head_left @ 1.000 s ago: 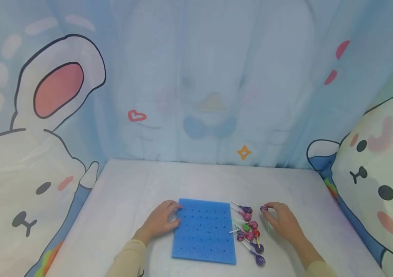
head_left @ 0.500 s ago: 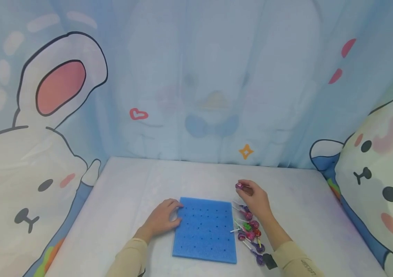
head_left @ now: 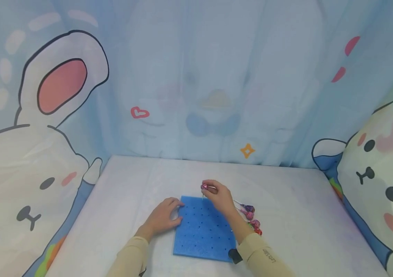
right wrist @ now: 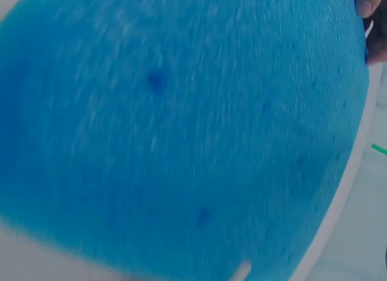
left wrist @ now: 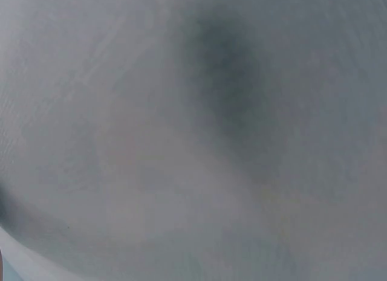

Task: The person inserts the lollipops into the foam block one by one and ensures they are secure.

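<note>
My right hand (head_left: 220, 197) pinches a lollipop by its purple-pink wrapped head (head_left: 204, 187) above the far edge of a blue foam board (head_left: 196, 227). The lollipop's thin stick points down toward the board. Small holes dot the board in rows, with some showing large in the right wrist view, where a pale stick end (right wrist: 242, 271) appears at the bottom. At the board's left edge, my left hand (head_left: 163, 216) rests with thumb and fingers spread against the foam. The left wrist view is a grey blur.
Several wrapped lollipops (head_left: 249, 215) lie right of the board, partly hidden behind the right forearm. The white tabletop (head_left: 141, 177) stretches around the board. A blue cartoon curtain (head_left: 210, 77) hangs behind and along both sides.
My right hand has carried the lollipop left from beyond the lollipop pile to above the board's far edge. Its forearm now covers part of the pile. The left hand stays in place.
</note>
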### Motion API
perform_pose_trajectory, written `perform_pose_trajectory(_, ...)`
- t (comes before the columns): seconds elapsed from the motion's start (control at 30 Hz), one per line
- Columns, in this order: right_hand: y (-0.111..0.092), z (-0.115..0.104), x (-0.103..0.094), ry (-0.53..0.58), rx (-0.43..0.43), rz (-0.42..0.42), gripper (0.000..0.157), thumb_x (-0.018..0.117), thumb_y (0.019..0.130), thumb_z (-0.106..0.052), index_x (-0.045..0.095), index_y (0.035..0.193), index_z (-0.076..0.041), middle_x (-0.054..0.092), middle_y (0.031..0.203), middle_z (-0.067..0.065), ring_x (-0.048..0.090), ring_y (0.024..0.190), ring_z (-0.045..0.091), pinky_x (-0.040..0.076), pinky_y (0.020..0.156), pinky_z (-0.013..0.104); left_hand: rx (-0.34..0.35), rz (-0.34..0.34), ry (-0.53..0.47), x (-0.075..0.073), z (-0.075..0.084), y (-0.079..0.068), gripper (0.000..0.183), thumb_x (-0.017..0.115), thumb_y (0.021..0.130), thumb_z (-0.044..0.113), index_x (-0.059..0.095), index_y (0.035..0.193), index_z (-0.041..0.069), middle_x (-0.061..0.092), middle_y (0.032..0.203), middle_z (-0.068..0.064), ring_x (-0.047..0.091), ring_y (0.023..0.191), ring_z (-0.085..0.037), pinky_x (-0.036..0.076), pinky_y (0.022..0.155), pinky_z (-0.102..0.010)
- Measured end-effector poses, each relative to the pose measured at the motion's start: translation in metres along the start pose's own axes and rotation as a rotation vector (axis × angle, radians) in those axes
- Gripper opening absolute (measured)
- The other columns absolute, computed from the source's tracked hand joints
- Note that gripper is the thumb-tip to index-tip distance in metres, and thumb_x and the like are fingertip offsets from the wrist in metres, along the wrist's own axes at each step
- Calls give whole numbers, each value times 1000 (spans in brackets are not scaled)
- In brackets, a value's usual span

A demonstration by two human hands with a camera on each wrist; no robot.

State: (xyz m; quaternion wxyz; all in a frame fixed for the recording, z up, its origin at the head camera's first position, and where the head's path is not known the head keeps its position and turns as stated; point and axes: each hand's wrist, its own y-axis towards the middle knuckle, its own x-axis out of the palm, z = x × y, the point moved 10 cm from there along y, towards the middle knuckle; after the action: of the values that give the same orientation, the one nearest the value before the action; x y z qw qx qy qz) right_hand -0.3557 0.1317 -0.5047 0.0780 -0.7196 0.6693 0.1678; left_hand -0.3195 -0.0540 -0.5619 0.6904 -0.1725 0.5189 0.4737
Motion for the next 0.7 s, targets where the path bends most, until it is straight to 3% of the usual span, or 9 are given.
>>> perform_pose_trajectory(0.33,-3,17,28,-15,84,-27,29,68,92,-19,65,120,-13,65,120,9,64,113,27,53,93,41,-17,-16,-8,-1,1,1,42,64,87,38,60,124,21,58,126,0,53,122,-18,44,105,-38)
perform_pose_trajectory(0.7,-1,15,22,-112,47,-7,30,66,94,-17,64,124,-12,66,120,9,65,111,26,53,92,42,3,-2,-12,-2,1,1,41,64,86,37,60,124,21,58,125,2,53,121,-17,44,104,-37)
